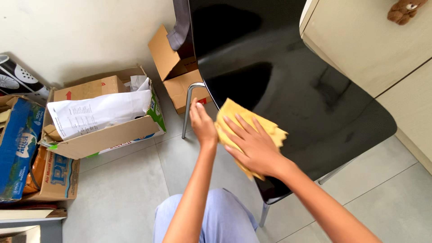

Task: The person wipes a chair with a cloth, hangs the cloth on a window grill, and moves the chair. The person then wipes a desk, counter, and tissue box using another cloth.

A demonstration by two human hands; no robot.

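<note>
A glossy black chair (288, 81) with metal legs fills the upper right. My right hand (253, 145) lies flat with fingers spread on a yellow cloth (236, 114), pressing it against the chair's left edge. My left hand (201, 125) grips that same edge of the chair beside the cloth, thumb side up. My knees in light blue trousers (216, 220) show at the bottom.
Open cardboard boxes (103, 130) with papers stand at the left by the wall, another open box (177, 67) behind the chair leg (186, 110). A beige cabinet (373, 40) is at the right. A blue carton (18, 144) lies far left. The floor is grey tile.
</note>
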